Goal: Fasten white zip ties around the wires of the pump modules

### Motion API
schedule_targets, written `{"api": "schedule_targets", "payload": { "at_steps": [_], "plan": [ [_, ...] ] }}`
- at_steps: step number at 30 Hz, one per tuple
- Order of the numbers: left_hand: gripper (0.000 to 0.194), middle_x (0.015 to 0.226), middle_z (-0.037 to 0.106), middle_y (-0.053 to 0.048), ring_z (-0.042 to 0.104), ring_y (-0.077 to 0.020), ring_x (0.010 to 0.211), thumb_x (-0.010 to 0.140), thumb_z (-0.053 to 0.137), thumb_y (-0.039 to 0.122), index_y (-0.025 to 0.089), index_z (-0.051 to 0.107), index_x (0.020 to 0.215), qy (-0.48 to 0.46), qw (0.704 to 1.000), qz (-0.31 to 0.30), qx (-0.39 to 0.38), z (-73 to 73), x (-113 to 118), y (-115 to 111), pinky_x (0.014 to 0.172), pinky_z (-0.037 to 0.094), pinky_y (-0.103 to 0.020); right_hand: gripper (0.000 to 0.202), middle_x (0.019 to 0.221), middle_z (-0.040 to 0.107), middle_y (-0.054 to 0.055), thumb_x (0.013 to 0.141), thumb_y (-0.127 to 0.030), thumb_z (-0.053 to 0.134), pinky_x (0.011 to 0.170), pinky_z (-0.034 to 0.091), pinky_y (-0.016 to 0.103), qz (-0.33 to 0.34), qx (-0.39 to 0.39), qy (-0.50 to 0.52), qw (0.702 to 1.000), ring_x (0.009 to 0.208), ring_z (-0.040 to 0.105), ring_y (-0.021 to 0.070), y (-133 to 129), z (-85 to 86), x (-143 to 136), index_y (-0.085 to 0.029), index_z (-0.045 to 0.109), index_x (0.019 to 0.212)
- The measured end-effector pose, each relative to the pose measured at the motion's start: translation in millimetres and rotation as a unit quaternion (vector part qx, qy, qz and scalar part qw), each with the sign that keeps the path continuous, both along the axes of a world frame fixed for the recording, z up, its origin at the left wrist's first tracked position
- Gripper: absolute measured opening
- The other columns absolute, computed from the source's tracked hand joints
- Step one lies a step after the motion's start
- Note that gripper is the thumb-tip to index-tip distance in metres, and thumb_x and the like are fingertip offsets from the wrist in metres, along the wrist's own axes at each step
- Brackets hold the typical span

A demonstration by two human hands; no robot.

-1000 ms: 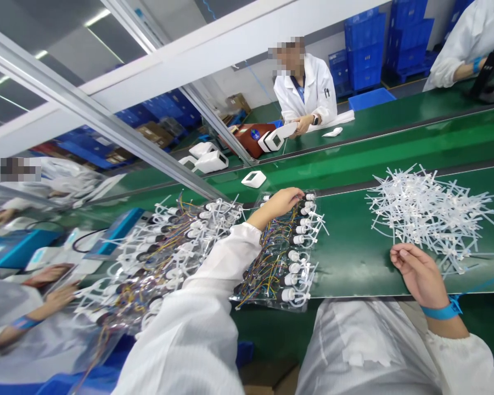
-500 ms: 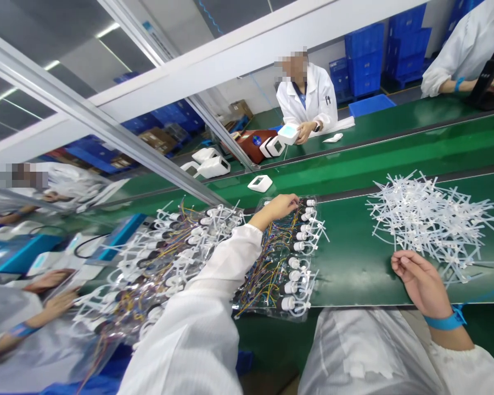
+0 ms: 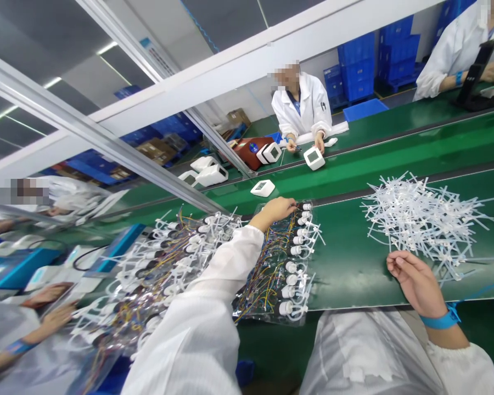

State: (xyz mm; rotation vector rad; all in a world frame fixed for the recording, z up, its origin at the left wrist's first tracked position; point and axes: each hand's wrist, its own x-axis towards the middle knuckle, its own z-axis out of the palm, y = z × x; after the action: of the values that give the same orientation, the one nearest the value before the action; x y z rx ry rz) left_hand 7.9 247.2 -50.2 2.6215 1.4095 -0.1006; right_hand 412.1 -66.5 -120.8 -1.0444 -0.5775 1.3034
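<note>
Left hand [image 3: 276,212] at far end of row of wired parts [image 3: 291,267] on table [image 3: 349,269], fingertips by farthest white cap [image 3: 307,207]; grip cannot be told. Right hand [image 3: 417,282] apart, fingers curled together, beside white tube pile [image 3: 424,219]. Tangled wires [image 3: 267,274] could snag if tugged; sleeve [image 3: 226,258] could drag parts; nudge could scatter pile.

No lettering can be read. The sticker [image 3: 150,48] on the metal beam [image 3: 123,33] at eleven o'clock is too small to make out, as is the dark mark [image 3: 323,106] on the white coat [image 3: 308,99] near one o'clock.
</note>
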Motion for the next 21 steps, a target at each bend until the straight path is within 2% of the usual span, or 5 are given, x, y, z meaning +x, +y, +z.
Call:
{"api": "schedule_targets", "payload": {
  "at_steps": [5, 9, 15, 21],
  "plan": [
    [0.034, 0.108, 0.086, -0.011, 0.079, -0.0272, 0.095, 0.099, 0.068, 0.051, 0.023, 0.086, 0.107, -0.001, 0.998, 0.012, -0.059, -0.2, -1.2, 3.1, 0.093, 0.057, -0.032, 0.035, 0.089, 0.074, 0.009, 0.083, -0.056, 0.097, 0.067, 0.053, 0.036, 0.000, 0.006, 0.003, 1.000, 0.082, 0.064, 0.0236, 0.0, -0.6, -0.1, -0.025, 0.089, 0.097],
    [0.041, 0.095, 0.085, -0.007, 0.077, -0.0262, 0.088, 0.088, 0.076, 0.061, 0.024, 0.087, 0.101, -0.010, 0.994, 0.030, -0.105, 1.2, 2.0, 8.1, 0.085, 0.056, -0.030, 0.037, 0.089, 0.074, 0.008, 0.080, -0.057, 0.099, 0.068, 0.052, 0.035, -0.001, 0.000, 0.010, 1.000, 0.082, 0.064, 0.0232, 0.2, 0.4, -0.8, -0.025, 0.089, 0.096],
    [0.043, 0.070, 0.075, -0.002, 0.065, -0.0198, 0.066, 0.078, 0.080, 0.064, 0.022, 0.083, 0.081, 0.000, 0.982, 0.058, -0.181, 8.4, 10.8, 18.0, 0.068, 0.049, -0.028, 0.037, 0.088, 0.075, 0.008, 0.082, -0.057, 0.097, 0.069, 0.050, 0.037, 0.002, 0.009, 0.022, 1.000, 0.082, 0.063, 0.0235, -0.9, -3.1, -1.9, -0.025, 0.088, 0.098],
    [0.047, 0.064, 0.069, -0.002, 0.056, -0.0179, 0.060, 0.075, 0.081, 0.067, 0.020, 0.080, 0.076, 0.006, 0.969, 0.083, -0.233, 18.9, 14.3, 16.3, 0.059, 0.044, -0.030, 0.035, 0.089, 0.075, 0.008, 0.084, -0.055, 0.096, 0.070, 0.049, 0.037, -0.001, 0.022, 0.037, 0.999, 0.081, 0.063, 0.0230, -1.3, -8.7, -2.6, -0.025, 0.087, 0.099]
  ]
}}
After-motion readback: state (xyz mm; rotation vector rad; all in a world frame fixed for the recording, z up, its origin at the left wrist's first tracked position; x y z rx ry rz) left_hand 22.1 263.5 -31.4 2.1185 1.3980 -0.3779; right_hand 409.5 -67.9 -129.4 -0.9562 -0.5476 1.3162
